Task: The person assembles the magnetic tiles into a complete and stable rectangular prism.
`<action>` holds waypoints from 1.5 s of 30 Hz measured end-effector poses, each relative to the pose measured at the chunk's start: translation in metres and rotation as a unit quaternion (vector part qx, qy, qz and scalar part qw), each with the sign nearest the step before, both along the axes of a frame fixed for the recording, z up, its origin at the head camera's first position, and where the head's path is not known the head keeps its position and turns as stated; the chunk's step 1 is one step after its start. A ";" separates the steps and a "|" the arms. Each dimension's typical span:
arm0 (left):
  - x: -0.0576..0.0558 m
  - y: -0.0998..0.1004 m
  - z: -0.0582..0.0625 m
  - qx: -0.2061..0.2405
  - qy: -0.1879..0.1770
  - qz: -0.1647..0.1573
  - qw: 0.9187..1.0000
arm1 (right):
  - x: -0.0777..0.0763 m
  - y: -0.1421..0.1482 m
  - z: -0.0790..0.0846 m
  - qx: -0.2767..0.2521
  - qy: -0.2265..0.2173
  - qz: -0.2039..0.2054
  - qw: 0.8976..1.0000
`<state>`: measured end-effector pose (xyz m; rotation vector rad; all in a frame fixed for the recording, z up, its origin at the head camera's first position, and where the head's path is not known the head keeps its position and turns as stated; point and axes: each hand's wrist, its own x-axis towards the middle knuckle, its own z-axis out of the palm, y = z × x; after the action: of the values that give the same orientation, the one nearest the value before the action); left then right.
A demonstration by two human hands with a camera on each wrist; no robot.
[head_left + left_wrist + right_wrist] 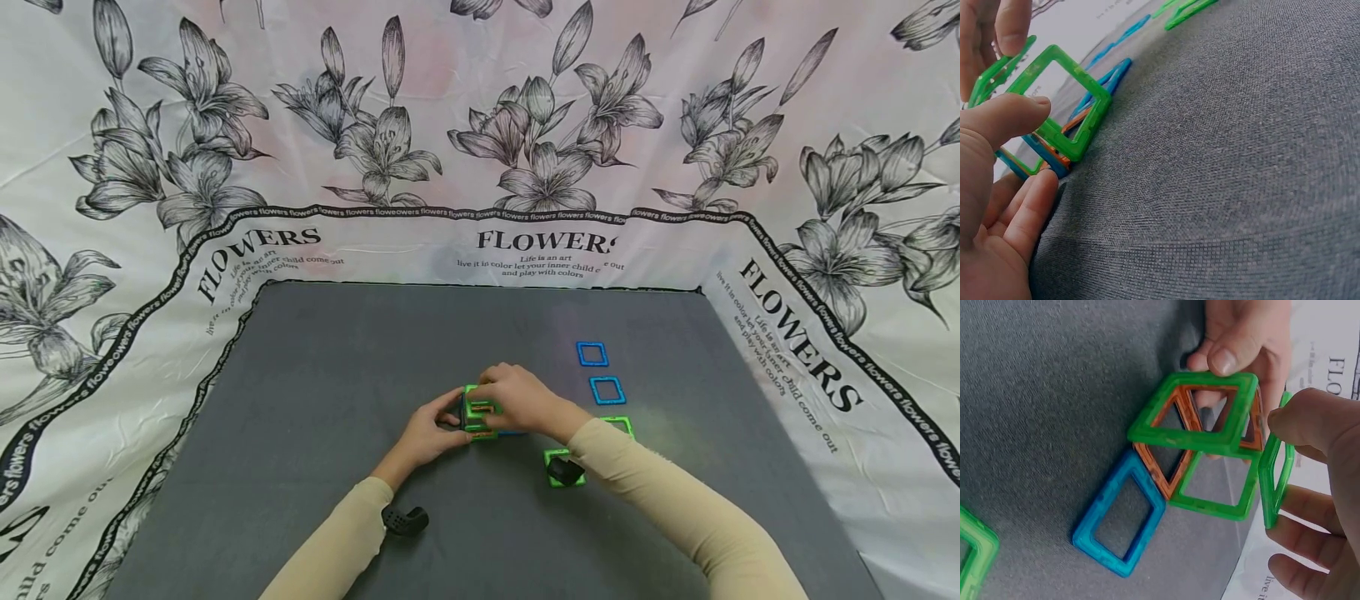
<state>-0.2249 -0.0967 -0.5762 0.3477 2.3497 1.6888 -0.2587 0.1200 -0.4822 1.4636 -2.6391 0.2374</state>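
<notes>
My left hand (427, 435) grips a small box-like build of magnetic tile frames, its thumb against the green upper tile (1082, 75) and fingers lower down. In the right wrist view that upper tile lies over orange tiles (1154, 472), with another green tile (1210, 509) low at the side. A blue tile (1109, 495) lies flat on the cloth, touching the build's base. My right hand (525, 404) pinches a separate green square tile (1268, 487) by its edges, tilted upright close beside the build. Part of the build is hidden behind my fingers in the head view.
Two blue square tiles, one farther (592, 343) and one nearer (607, 402), lie right of the hands. A green tile (618, 420) and another green tile (564, 484) are partly covered by my right arm. Grey cloth (337, 358) covers the table; a flower-printed sheet (420, 250) surrounds it.
</notes>
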 end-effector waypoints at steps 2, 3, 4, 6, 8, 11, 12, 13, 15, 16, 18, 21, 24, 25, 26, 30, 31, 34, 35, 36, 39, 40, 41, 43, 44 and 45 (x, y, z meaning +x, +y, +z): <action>0.000 0.000 0.000 -0.002 0.002 0.000 1.000 | 0.002 -0.001 0.000 0.006 -0.003 -0.001 1.000; 0.000 0.000 0.000 -0.003 0.003 0.001 1.000 | 0.003 -0.002 0.000 0.011 -0.004 -0.002 1.000; 0.000 0.000 0.000 -0.002 0.003 0.001 1.000 | 0.004 -0.002 -0.001 0.013 -0.006 -0.003 1.000; 0.000 0.000 0.000 -0.003 0.005 0.002 1.000 | 0.005 -0.002 -0.001 0.016 -0.009 -0.006 1.000; 0.000 0.000 0.000 -0.003 0.006 0.003 1.000 | 0.005 -0.003 -0.002 0.019 -0.013 -0.008 1.000; 0.000 0.000 -0.001 -0.006 0.007 0.002 1.000 | 0.006 -0.003 -0.003 0.022 -0.017 -0.011 1.000; 0.000 0.000 -0.001 -0.006 0.008 0.002 1.000 | 0.006 -0.003 -0.003 0.024 -0.018 -0.013 0.999; 0.000 0.000 -0.001 -0.006 0.008 0.002 1.000 | 0.006 -0.003 -0.003 0.025 -0.019 -0.014 0.999; 0.000 0.000 -0.001 -0.006 0.010 0.001 1.000 | 0.007 -0.004 -0.004 0.025 -0.019 -0.017 0.999; 0.000 0.000 -0.002 -0.006 0.010 0.001 1.000 | 0.007 -0.004 -0.004 0.025 -0.020 -0.017 0.999; 0.000 0.000 -0.002 -0.005 0.010 0.001 1.000 | 0.006 -0.004 -0.004 0.024 -0.025 -0.019 0.999; 0.000 0.000 -0.002 -0.005 0.012 0.001 1.000 | 0.005 -0.005 -0.005 0.022 -0.035 -0.022 0.999; 0.000 -0.001 -0.002 -0.006 0.013 0.002 1.000 | 0.004 -0.005 -0.007 0.018 -0.044 -0.025 0.999; 0.000 -0.001 -0.002 -0.007 0.013 0.003 1.000 | 0.004 -0.005 -0.008 0.016 -0.046 -0.025 0.999; 0.000 0.000 -0.002 -0.007 0.013 0.004 1.000 | 0.004 -0.004 -0.008 0.016 -0.049 -0.026 0.998; 0.000 0.000 -0.001 -0.008 0.013 0.006 1.000 | 0.004 -0.004 -0.008 0.018 -0.058 -0.032 0.998; 0.000 0.000 -0.001 -0.009 0.013 0.006 1.000 | 0.004 -0.004 -0.007 0.020 -0.060 -0.034 0.997; 0.000 0.000 -0.001 -0.010 0.014 0.006 1.000 | 0.005 -0.004 -0.006 0.024 -0.066 -0.040 0.997; 0.000 0.000 -0.001 -0.010 0.015 0.006 1.000 | 0.006 -0.004 -0.005 0.023 -0.068 -0.042 0.997; 0.000 0.000 -0.001 -0.010 0.015 0.006 1.000 | 0.006 -0.004 -0.005 0.022 -0.071 -0.044 0.996; 0.000 0.000 0.000 -0.009 0.017 0.006 1.000 | 0.007 -0.003 -0.004 0.017 -0.073 -0.045 0.996; 0.000 0.001 0.000 -0.010 0.018 0.006 1.000 | 0.007 -0.003 -0.005 0.015 -0.073 -0.045 0.996; 0.000 0.001 0.000 -0.011 0.019 0.007 1.000 | 0.007 -0.003 -0.005 0.013 -0.072 -0.044 0.996; 0.000 0.001 0.000 -0.012 0.018 0.008 1.000 | 0.007 -0.002 -0.006 0.009 -0.069 -0.043 0.997; 0.000 0.001 0.000 -0.012 0.018 0.009 1.000 | 0.007 -0.002 -0.007 0.005 -0.070 -0.044 0.997; 0.000 0.001 0.000 -0.013 0.017 0.009 1.000 | 0.006 -0.001 -0.007 0.005 -0.071 -0.048 0.996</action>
<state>-0.2245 -0.0953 -0.5764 0.3547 2.4037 1.6725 -0.2523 0.1185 -0.4896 1.3674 -2.8168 0.3324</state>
